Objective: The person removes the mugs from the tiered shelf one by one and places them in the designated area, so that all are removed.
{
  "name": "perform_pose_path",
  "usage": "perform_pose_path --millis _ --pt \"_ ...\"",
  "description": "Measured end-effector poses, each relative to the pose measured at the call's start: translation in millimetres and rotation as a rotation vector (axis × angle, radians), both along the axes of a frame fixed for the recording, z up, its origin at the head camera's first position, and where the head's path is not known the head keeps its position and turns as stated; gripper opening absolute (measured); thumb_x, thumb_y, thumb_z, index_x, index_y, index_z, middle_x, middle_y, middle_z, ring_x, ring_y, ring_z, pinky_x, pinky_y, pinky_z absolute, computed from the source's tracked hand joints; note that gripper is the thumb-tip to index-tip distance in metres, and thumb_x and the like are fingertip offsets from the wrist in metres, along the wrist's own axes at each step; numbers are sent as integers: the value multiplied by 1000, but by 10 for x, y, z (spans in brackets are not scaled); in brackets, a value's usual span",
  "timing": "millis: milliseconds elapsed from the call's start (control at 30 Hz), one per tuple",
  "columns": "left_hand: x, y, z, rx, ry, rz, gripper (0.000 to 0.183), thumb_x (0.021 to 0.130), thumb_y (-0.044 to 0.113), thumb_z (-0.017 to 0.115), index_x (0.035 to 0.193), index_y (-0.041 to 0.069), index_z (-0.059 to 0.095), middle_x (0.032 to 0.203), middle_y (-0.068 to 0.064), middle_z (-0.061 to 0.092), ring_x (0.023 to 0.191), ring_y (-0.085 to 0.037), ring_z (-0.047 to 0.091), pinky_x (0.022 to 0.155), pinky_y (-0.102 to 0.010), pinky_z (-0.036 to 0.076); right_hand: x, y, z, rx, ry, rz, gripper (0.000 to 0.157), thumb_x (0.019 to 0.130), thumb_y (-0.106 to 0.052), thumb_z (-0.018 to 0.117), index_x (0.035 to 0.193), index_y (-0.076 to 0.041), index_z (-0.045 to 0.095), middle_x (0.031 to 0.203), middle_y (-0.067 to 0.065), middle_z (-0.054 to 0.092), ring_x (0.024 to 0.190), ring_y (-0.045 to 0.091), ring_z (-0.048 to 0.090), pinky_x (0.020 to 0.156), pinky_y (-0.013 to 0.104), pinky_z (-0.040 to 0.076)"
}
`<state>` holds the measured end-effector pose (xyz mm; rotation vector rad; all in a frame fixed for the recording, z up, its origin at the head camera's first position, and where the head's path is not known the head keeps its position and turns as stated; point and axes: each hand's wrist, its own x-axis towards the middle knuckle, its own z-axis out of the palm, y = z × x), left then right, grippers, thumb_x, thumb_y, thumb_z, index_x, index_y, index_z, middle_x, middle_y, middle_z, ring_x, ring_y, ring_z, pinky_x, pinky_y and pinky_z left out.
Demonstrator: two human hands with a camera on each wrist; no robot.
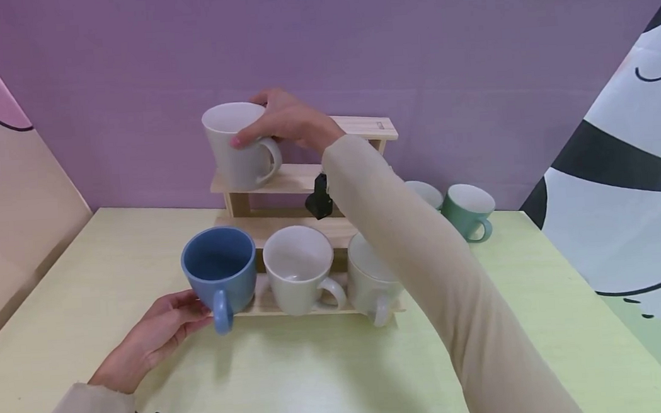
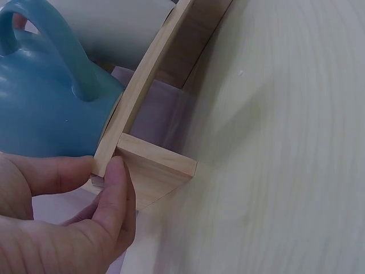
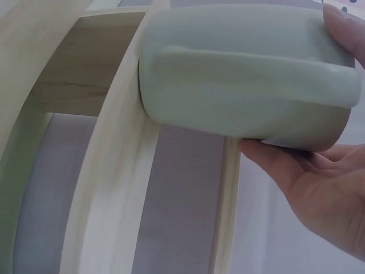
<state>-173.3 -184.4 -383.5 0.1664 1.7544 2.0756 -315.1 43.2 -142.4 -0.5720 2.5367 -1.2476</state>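
Observation:
My right hand [image 1: 297,121] grips a white mug [image 1: 235,158] near its rim, thumb on the near side. The mug is upright at the left end of an upper shelf of the tiered wooden rack [image 1: 300,178]; in the right wrist view the base of the mug [image 3: 228,97] meets the shelf board. My left hand [image 1: 159,331] pinches the lowest shelf's left corner between thumb and fingers, as the left wrist view shows at the shelf edge [image 2: 137,94]. Just above those fingers stands a blue mug [image 1: 236,291], its handle facing me.
Beside the blue mug on the lowest shelf are a white mug [image 1: 293,294] and another white mug [image 1: 363,280], partly behind my right forearm. Right of the rack, a green mug [image 1: 467,214] and a partly hidden mug [image 1: 425,193] stand on the table [image 1: 295,373]. A purple backdrop [image 1: 440,48] rises behind.

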Motion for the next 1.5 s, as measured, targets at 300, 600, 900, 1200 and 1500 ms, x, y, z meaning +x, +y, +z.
perform_pose_path --millis 300,600,900,1200,1500 --pt "-13 -32 -17 -11 5 7 53 91 -8 47 138 -20 26 102 2 60 90 -8 65 87 -23 55 7 110 60 -19 -35 -34 81 72 -15 81 139 -7 37 130 8 50 112 20 53 94 29 51" --pt "-26 -30 -14 -17 1 7 55 91 -8 47 138 -21 22 102 1 59 90 -9 65 87 -24 55 28 331 139 -37 -1 -71 75 72 -12 80 136 -5 42 125 8 52 108 20 56 92 29 53" --pt "-77 -6 -34 -10 7 6 52 91 -7 48 137 -20 27 102 2 60 91 -9 65 86 -23 55 92 588 243 14 68 -103 74 74 -17 79 137 -5 43 126 8 50 108 21 55 95 33 52" --pt "-110 -22 -25 -7 -11 16 44 91 -7 47 133 -16 38 98 2 62 88 -9 66 85 -23 56 158 858 353 52 77 -164 77 75 -20 79 140 -6 40 128 7 48 110 21 54 97 33 51" --pt "-160 -43 -20 3 -9 2 42 91 -8 47 132 -15 39 98 0 60 87 -10 66 85 -23 56 183 1150 351 71 59 -239 75 77 -19 78 141 -7 40 130 7 47 112 22 51 101 36 49"
